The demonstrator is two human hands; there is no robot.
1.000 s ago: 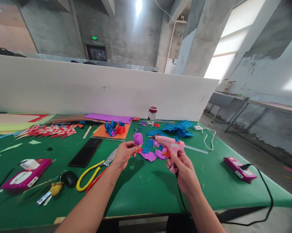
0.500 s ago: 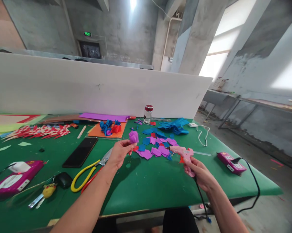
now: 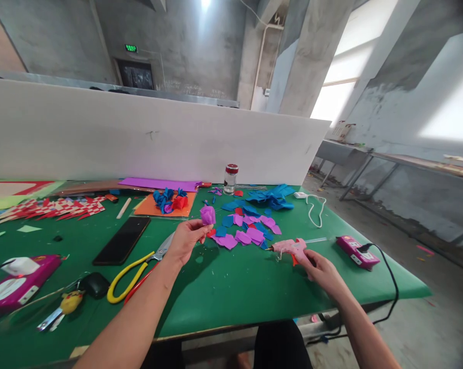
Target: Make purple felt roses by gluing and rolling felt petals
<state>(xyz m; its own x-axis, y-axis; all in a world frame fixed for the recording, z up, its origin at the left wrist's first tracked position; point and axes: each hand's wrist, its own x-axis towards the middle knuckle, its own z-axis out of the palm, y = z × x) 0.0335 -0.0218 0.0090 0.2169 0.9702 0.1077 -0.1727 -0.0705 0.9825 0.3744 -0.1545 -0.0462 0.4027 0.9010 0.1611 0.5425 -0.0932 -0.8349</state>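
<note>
Base of purple crumpled-paper flower hidden by left hand; pink plastic glue gun covered at grip by right hand; yellow-and-red-handled metal scissors partly masked by left forearm; magenta box-shaped power strip cut off by left edge; left forearm and right forearm cropped by bottom edge; pale scrawl on grey concrete wall too small to be read.

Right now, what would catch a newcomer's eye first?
Probably the purple paper flower in the left hand, held above the green table. Next, the pink glue gun at the right hand, right of the scattered purple and blue paper pieces. Yellow-and-red-handled scissors also stand out, beside the left forearm.
</note>
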